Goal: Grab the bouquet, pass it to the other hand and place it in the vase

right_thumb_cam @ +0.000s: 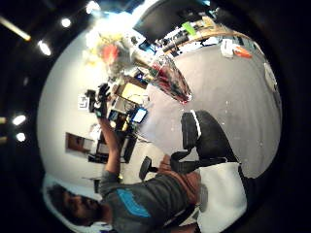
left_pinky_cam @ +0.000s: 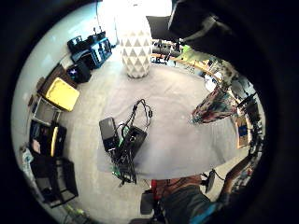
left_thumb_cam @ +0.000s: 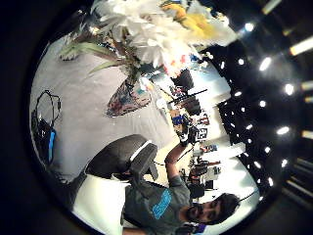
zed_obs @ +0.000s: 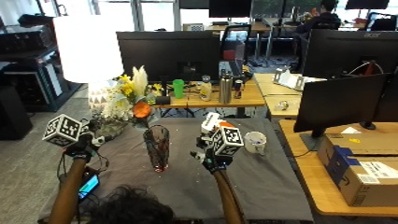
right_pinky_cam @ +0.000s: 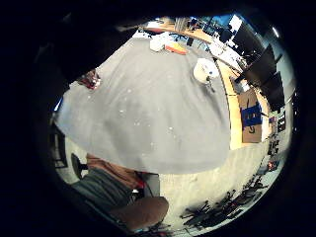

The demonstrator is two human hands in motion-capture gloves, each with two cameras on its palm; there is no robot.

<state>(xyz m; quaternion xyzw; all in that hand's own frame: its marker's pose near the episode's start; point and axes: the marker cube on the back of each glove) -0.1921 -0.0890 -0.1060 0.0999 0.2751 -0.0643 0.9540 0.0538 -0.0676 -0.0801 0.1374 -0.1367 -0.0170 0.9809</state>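
The outside view showed the left hand (zed_obs: 80,145) gripping the bouquet (zed_obs: 127,105) at the vase's (zed_obs: 157,147) ten o'clock; the right hand's (zed_obs: 214,158) grip couldn't be told. Only a palm view showed the triangle-patterned lamp base (left_pinky_cam: 136,53) on the grey table (zed_obs: 261,186).

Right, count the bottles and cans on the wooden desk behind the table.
4, standing in a row on the wooden desk: a green cup-like container, a yellowish bottle, a steel bottle and a dark can. Monitors may hide others.

A white mug (zed_obs: 254,142) stands on the grey table (zed_obs: 267,186), with a white lamp (zed_obs: 87,51) at the far-left corner.
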